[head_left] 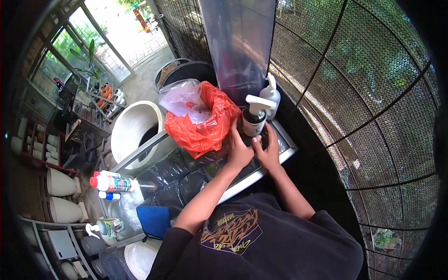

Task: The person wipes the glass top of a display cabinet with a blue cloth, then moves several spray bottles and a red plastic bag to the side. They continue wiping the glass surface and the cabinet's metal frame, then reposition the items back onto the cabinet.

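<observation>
Black plastic (pixel 165 170) covers much of the table (pixel 242 185) at the centre of the head view, and the dark bottle (pixel 253 127), topped by a white pump, is just right of the frame's middle, near the table's far right corner. The left hand (pixel 240 153) lies along its left side and the right hand (pixel 268 153) along its right, the fingers curved round it and the thumbs close together low on the near side, so that both hold it between them. Just behind it, a paler pump bottle (pixel 272 99) sits a little higher in the frame. Left of the hands, near the centre, bulges a red bag (pixel 198 135) with a clear bag (pixel 184 100) in its mouth; above rises a plastic sheet (pixel 242 42). At centre left is a white bin (pixel 122 123). Lower left are a red-capped bottle (pixel 119 185), a blue pouch (pixel 155 221) and a green-labelled bottle (pixel 113 227). Dark mesh (pixel 368 107) fills the right side, crossed by curving bars
</observation>
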`<state>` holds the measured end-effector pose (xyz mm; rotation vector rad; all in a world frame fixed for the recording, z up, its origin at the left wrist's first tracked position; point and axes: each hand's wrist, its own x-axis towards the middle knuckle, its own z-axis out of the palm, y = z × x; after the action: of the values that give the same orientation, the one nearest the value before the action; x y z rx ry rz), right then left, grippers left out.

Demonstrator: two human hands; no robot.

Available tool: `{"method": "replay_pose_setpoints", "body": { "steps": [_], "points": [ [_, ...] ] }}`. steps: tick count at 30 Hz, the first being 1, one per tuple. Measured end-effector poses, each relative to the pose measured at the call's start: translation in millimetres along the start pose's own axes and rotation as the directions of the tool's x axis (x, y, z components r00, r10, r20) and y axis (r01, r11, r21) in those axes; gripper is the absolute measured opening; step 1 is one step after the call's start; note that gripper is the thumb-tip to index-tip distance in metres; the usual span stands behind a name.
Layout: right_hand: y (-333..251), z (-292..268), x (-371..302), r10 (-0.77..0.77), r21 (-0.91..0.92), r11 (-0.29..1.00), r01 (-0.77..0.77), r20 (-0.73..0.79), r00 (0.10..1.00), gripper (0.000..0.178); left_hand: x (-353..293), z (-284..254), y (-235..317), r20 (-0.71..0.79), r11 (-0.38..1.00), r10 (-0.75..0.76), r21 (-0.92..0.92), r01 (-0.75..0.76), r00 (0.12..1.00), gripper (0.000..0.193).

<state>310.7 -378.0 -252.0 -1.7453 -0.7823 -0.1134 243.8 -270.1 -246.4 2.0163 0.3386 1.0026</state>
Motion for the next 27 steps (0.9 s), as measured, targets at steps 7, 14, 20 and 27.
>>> {"method": "replay_pose_setpoints", "body": {
  "steps": [7,14,20,27],
  "points": [
    [5.6,3.8,-3.3,-0.038,-0.063,0.997,0.04,0.021,0.999,0.072,-9.4,-2.5,-4.4,0.049,0.996,0.079,0.048,-0.081,0.996,0.092],
    [2.1,4.7,-3.7,0.07,0.251,0.965,-0.077,0.038,0.997,0.065,-13.5,-9.7,3.7,0.032,0.992,-0.03,0.124,0.025,0.999,0.078],
    [1.7,1.7,0.8,-0.041,-0.088,0.995,0.039,-0.018,0.999,0.057,-9.0,6.8,7.0,-0.014,0.982,-0.18,0.055,0.18,0.984,0.076],
    [10.1,7.5,2.1,0.101,0.215,0.973,-0.086,-0.056,0.993,0.043,6.4,15.2,5.5,-0.036,0.984,-0.071,0.161,0.076,0.997,0.087]
  ]
}}
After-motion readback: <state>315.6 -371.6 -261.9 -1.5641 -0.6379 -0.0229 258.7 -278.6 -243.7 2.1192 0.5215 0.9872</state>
